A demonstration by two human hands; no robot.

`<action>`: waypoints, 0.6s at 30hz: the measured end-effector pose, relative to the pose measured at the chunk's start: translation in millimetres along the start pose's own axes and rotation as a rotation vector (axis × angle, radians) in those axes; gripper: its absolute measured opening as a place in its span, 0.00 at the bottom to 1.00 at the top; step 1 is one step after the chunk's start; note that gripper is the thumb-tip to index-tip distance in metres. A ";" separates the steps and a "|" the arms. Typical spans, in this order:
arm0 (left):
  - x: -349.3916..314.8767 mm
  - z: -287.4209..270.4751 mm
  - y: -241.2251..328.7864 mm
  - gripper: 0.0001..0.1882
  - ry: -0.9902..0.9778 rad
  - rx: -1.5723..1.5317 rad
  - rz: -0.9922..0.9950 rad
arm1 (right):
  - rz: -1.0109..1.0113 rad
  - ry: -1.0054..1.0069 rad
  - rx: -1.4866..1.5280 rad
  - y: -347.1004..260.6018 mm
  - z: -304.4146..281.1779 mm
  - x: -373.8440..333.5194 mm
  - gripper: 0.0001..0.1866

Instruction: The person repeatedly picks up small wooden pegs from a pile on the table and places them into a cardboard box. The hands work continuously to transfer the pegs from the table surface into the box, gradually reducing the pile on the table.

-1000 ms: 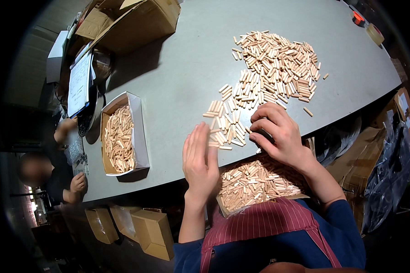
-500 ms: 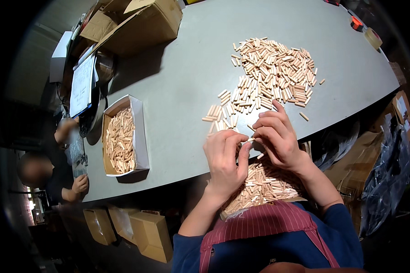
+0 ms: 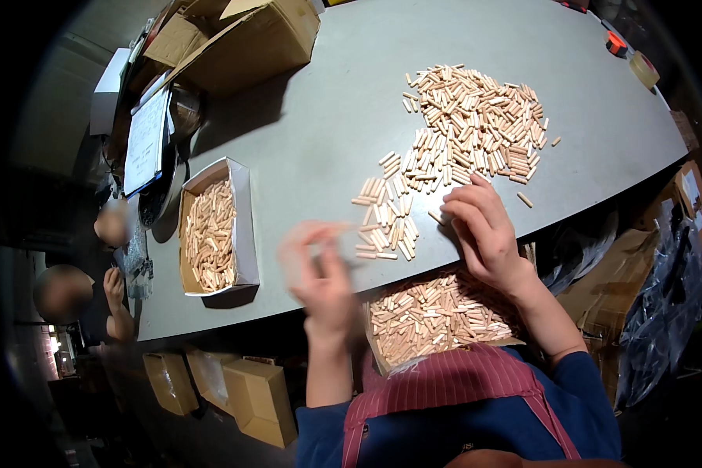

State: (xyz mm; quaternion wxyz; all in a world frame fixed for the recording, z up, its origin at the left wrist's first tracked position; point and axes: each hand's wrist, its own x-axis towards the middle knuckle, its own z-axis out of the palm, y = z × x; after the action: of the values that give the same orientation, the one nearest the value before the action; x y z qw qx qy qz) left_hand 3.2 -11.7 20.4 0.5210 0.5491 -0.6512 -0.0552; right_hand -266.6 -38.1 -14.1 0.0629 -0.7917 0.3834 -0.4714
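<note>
Short wooden dowels lie in a large pile (image 3: pixel 476 117) on the grey table, trailing off into a smaller loose group (image 3: pixel 386 226) toward me. My right hand (image 3: pixel 483 230) hovers at the table's near edge with loosely bent, parted fingers and nothing visible in them. Beside its fingertips lies a single dowel (image 3: pixel 437 218). Smeared by motion, my left hand (image 3: pixel 320 269) is over the table between the loose group and a white-sided box (image 3: pixel 246 226) full of dowels; whether it holds one cannot be made out. Against my apron, below the table edge, rests an open carton (image 3: pixel 374 335) of dowels.
A big cardboard box (image 3: pixel 249 51) and a clipboard with papers (image 3: pixel 147 144) stand at the far left. Across the left end, another person's hand (image 3: pixel 115 288) shows. Tape rolls (image 3: pixel 643 70) lie far right. Empty cartons (image 3: pixel 259 402) sit low on the left.
My left hand has swung left, away from my right hand, and is blurred. The hands were together at a dowel before. My right hand has barely shifted.
</note>
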 end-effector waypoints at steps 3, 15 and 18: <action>28.3 -62.4 -29.3 0.07 0.329 0.192 -0.115 | 0.045 -0.016 -0.020 -4.5 2.6 2.7 0.15; -18.6 -24.8 -28.9 0.20 -0.230 0.258 0.026 | 0.017 -0.130 -0.137 -6.4 4.1 3.3 0.18; -24.4 -2.7 -16.2 0.21 -0.273 0.316 0.046 | 0.022 -0.162 -0.106 -7.3 2.9 4.2 0.19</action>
State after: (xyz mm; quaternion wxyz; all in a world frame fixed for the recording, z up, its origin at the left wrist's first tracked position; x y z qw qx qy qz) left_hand 12.3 2.2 -3.9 0.3362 0.5964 -0.7288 -0.0145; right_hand -259.2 -36.5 -9.4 0.0569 -0.8253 0.4102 -0.3839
